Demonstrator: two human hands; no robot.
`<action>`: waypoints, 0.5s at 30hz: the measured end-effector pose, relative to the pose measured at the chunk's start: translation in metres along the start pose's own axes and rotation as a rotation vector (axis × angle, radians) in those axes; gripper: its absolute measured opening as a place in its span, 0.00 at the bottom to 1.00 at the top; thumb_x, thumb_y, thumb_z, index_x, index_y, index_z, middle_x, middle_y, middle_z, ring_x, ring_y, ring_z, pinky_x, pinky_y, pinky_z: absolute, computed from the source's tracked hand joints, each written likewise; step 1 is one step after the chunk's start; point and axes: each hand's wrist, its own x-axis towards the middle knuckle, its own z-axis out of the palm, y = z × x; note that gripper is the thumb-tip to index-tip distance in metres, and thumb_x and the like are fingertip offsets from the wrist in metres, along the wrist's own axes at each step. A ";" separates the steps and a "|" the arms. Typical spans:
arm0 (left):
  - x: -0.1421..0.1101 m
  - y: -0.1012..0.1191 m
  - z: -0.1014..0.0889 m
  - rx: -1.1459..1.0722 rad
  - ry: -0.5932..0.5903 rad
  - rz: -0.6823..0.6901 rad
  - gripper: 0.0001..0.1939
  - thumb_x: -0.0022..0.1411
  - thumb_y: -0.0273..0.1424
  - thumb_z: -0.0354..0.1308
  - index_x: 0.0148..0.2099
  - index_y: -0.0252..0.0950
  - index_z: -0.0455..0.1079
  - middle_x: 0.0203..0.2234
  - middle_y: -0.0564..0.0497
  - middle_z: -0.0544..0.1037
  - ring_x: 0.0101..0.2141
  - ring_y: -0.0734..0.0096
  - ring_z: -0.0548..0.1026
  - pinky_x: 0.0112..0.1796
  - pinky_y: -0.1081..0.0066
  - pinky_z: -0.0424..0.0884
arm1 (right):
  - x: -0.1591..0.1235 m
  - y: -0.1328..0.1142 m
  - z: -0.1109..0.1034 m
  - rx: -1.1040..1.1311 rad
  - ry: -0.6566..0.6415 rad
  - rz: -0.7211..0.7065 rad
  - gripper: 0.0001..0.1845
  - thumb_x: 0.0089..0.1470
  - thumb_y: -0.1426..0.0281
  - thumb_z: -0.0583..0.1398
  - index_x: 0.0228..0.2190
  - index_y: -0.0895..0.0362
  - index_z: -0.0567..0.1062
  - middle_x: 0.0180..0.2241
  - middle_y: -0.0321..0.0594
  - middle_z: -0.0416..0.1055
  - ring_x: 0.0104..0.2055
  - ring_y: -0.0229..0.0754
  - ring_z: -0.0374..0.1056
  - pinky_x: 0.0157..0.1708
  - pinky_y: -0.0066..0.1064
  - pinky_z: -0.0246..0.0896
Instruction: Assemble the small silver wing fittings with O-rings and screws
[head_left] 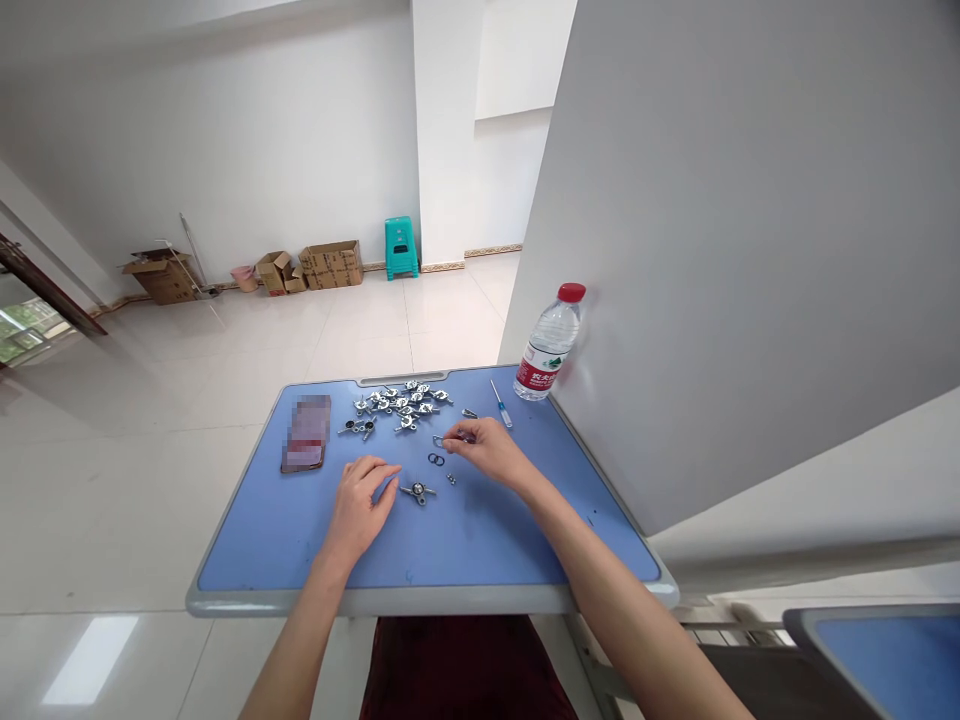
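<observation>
My left hand (366, 502) rests on the blue desk top (480, 550), thumb and fingers apart, holding nothing. Just right of its fingertips lies a small metal fitting (418, 491) with a round centre and thin arms sticking out. My right hand (489, 448) is closed in a pinch on a small metal ring (439, 440), partly hidden by the fingertips. Below that ring are two dark rings (436, 460) and some tiny metal bits (451, 479). Farther back sits a pile of similar metal fittings (405, 402), and two more fittings (358, 427) with dark centres lie left of it.
A phone (306, 432) lies at the desk's left. Toward the back right are a screwdriver (502, 405) and a tilted-looking water bottle (551, 345) beside a grey panel (712, 250). Cardboard boxes (330, 267) and a green stool (401, 248) stand along the far wall.
</observation>
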 end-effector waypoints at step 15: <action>0.006 0.018 0.002 -0.269 -0.065 -0.142 0.16 0.70 0.36 0.44 0.31 0.38 0.63 0.27 0.53 0.70 0.31 0.69 0.68 0.37 0.69 0.65 | -0.014 -0.012 0.051 0.570 -0.145 -0.058 0.15 0.46 0.58 0.64 0.23 0.59 0.78 0.22 0.37 0.73 0.24 0.36 0.65 0.27 0.29 0.60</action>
